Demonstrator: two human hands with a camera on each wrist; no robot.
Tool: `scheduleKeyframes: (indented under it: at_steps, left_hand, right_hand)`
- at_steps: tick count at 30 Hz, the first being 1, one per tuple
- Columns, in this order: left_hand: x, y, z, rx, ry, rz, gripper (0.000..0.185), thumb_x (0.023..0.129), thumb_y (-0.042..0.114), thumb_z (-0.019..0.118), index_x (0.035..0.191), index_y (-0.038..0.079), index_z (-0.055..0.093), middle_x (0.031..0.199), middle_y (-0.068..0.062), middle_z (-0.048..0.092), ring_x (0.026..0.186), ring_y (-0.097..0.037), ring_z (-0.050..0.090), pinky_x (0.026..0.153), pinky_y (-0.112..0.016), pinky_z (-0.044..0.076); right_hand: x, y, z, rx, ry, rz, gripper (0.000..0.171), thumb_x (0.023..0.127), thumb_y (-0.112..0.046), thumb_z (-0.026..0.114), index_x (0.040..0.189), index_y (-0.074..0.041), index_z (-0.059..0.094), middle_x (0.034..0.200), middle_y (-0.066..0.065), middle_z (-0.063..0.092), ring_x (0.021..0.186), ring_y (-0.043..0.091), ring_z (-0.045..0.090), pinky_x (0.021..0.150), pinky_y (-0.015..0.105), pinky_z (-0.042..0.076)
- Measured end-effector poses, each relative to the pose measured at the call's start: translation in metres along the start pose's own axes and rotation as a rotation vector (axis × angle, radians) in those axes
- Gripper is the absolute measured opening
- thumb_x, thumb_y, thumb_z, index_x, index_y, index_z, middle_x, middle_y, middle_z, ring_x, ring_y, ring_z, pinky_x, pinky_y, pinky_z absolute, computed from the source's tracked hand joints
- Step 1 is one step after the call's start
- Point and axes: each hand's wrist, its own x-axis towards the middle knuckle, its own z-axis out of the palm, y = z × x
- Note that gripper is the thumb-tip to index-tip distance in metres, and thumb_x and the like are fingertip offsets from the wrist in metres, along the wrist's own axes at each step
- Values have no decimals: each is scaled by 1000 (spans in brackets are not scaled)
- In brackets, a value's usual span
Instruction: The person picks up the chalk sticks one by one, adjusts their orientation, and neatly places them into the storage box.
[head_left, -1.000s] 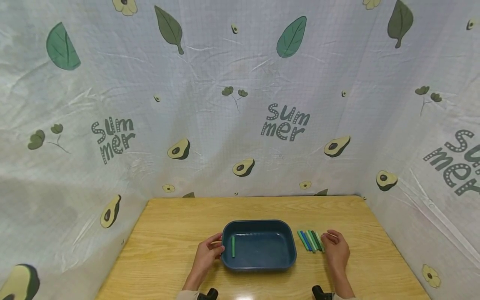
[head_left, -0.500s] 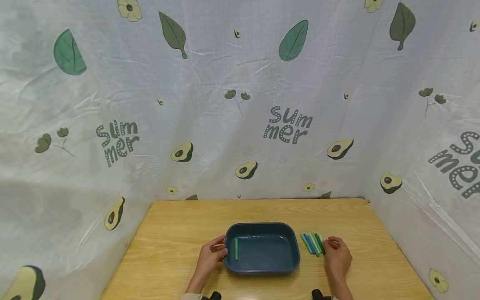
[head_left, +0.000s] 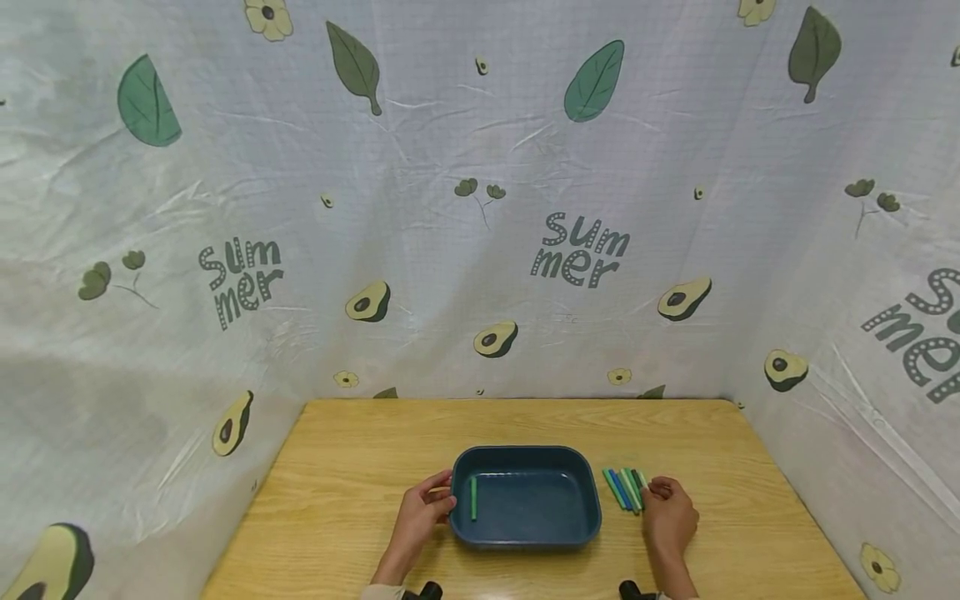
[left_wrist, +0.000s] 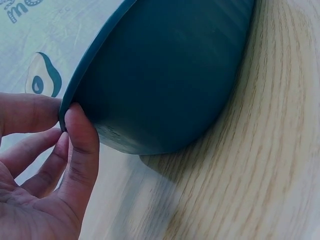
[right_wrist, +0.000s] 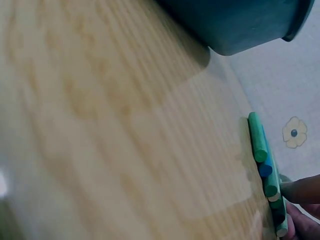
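Note:
A dark blue rectangular tray stands on the table, with one green stick lying along its left side. My left hand grips the tray's left rim, thumb and fingers on either side of it, as the left wrist view shows. Right of the tray lies a row of short round sticks in greens and blue. At the row's right end my right hand has its thumb and fingertips around a pale green stick; the fingers hide part of it.
The wooden table is bounded behind and on both sides by a white curtain printed with avocados, leaves and lettering. In the row, a blue stick lies beside a green one.
My right hand has shifted slightly left, closer against the end of the row. The left hand keeps its place on the tray. The head view has drifted a little.

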Motion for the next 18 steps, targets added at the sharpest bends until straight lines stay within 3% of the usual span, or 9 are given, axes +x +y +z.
scheduleKeyframes:
  at_steps: [6,18]
  left_hand:
    - [1,3,-1,15,1,-6,50,88,-1,63,138,-4,53,125,-22,56,89,-11,60,65,-28,54]
    - [1,1,-2,1,-6,-7,51,88,-3,62,137,-4,53,126,-23,56,90,-11,60,64,-27,54]
  right_hand:
    - [0,-3,1,-18,0,6,22,83,-5,66,104,3,66,101,24,71,87,38,67,76,47,45]
    - [1,-4,0,-39,-31,23,21,84,-3,65,104,2,65,101,25,70,89,40,65,77,50,41]
